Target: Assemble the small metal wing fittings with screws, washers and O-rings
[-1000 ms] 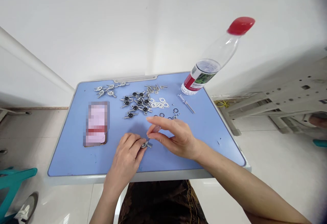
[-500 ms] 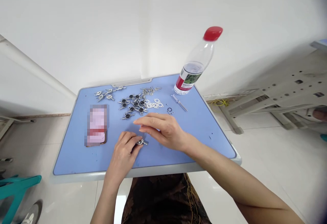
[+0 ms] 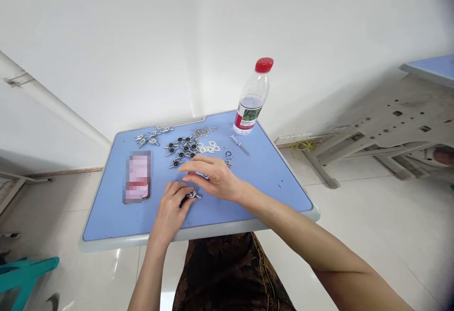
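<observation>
My left hand pinches a small metal part near the front of the blue table. Just above and to the right of it, my right hand hovers with thumb and fingers extended and a gap between them; nothing shows in it. Behind my hands lie several metal parts with black round centres. White flat plates rest to their right, and small screws or pins lie behind. More metal parts without black centres are at the back left.
A phone lies at the left. At the back right stands a red-capped bottle, with a slim clear tool before it. A black ring and tiny metal pieces are behind my right hand. A teal stool stands lower left.
The view has shifted, so the bottle and table appear further left. My right hand stays above the part in my left hand, its fingers still apart.
</observation>
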Demonstrator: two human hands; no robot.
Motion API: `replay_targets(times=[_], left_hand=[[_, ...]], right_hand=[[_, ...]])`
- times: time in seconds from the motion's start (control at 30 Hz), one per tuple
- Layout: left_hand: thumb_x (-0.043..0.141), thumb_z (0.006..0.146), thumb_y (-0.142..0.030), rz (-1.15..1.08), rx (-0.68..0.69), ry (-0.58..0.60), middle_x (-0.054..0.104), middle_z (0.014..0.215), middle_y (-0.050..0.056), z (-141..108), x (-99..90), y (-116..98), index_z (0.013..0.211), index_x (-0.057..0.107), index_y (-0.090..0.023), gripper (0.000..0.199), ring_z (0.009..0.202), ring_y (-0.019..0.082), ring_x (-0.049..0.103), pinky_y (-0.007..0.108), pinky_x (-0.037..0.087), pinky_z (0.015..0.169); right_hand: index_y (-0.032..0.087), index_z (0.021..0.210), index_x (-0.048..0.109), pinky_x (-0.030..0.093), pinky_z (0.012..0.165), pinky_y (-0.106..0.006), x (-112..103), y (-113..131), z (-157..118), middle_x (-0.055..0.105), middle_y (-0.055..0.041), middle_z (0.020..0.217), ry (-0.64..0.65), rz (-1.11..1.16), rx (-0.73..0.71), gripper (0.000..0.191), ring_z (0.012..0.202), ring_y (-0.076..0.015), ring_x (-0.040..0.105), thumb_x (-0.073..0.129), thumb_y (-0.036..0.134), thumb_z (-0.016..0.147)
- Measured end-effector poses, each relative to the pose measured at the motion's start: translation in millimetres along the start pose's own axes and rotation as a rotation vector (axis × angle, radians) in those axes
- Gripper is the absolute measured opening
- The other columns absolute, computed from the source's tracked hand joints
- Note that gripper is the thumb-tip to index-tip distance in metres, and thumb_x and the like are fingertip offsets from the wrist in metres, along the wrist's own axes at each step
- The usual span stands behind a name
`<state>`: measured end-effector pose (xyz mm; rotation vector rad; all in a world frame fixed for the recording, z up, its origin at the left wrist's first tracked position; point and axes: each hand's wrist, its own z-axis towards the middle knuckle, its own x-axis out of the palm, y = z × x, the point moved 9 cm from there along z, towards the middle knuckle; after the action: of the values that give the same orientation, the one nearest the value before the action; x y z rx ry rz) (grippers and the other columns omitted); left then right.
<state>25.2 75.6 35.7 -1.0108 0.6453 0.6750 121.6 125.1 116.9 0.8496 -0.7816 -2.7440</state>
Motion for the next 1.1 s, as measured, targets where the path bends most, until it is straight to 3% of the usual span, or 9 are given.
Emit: replay_targets(times=[0.17,0.33,0.5,0.6,0.73,0.93,1.1], left_hand=[[0.06,0.088,-0.022,-0.008,-0.005,-0.006,0.064,0.094,0.005,0.5,-0.6,-0.2,0.097,0.065,-0.017,0.011,0.091,0.019,0.056,0.036,0.051,0.081],[0.061,0.087,-0.021,-0.003,0.001,-0.012,0.066,0.093,0.005,1.2,-0.6,-0.1,0.096,0.066,-0.019,0.011,0.091,0.019,0.057,0.036,0.052,0.08],[0.06,0.088,-0.022,-0.002,0.014,-0.005,0.066,0.094,0.005,1.8,0.6,-1.0,0.099,0.066,-0.019,0.013,0.092,0.02,0.057,0.038,0.052,0.081],[0.06,0.088,-0.023,0.002,0.014,-0.019,0.066,0.093,0.005,2.0,-0.6,-2.1,0.098,0.066,-0.019,0.012,0.091,0.02,0.058,0.038,0.052,0.079],[0.061,0.087,-0.022,0.003,0.01,-0.026,0.066,0.091,0.005,2.5,-0.3,-2.7,0.096,0.067,-0.019,0.011,0.089,0.02,0.058,0.037,0.053,0.078],[0.062,0.087,-0.021,-0.006,0.015,-0.04,0.067,0.094,0.005,2.6,-0.5,-3.1,0.097,0.066,-0.019,0.011,0.09,0.02,0.058,0.037,0.053,0.078],[0.061,0.087,-0.021,0.002,0.013,-0.027,0.067,0.095,0.005,1.6,1.2,-0.2,0.1,0.067,-0.02,0.014,0.09,0.02,0.058,0.038,0.053,0.078]], right_hand=[[0.014,0.124,0.054,0.053,0.073,-0.027,0.8,4.2,0.9,0.065,-0.0073,0.092,0.068,0.12,-0.027,0.031,0.083,-0.0125,0.06,0.036,0.015,0.099],[0.017,0.108,0.062,0.052,0.069,-0.025,-3.3,0.3,1.0,0.067,-0.0038,0.084,-0.014,0.059,0.023,0.019,0.074,-0.0115,0.061,0.049,0.024,0.096],[0.016,0.098,0.062,0.051,0.068,-0.026,1.3,1.6,-0.7,0.065,-0.0034,0.079,-0.026,-0.029,-0.047,0.014,0.07,-0.0124,0.058,0.05,0.023,0.096],[0.016,0.116,0.057,0.052,0.072,-0.029,2.0,3.8,-1.2,0.066,-0.0065,0.088,0.039,-0.046,-0.073,0.024,0.077,-0.0139,0.059,0.044,0.023,0.098],[0.014,0.134,0.045,0.054,0.078,-0.031,1.5,10.1,0.0,0.063,-0.0109,0.104,0.133,0.118,-0.077,0.037,0.094,-0.0145,0.06,0.033,0.016,0.099],[0.016,0.106,0.063,0.053,0.069,-0.025,-6.0,8.8,0.8,0.066,-0.0047,0.086,0.002,0.082,-0.057,0.016,0.075,-0.0116,0.059,0.052,0.019,0.095],[0.015,0.116,0.059,0.053,0.073,-0.028,-0.6,12.2,-0.5,0.066,-0.0082,0.093,0.085,0.031,-0.088,0.025,0.083,-0.0137,0.06,0.043,0.022,0.098]])
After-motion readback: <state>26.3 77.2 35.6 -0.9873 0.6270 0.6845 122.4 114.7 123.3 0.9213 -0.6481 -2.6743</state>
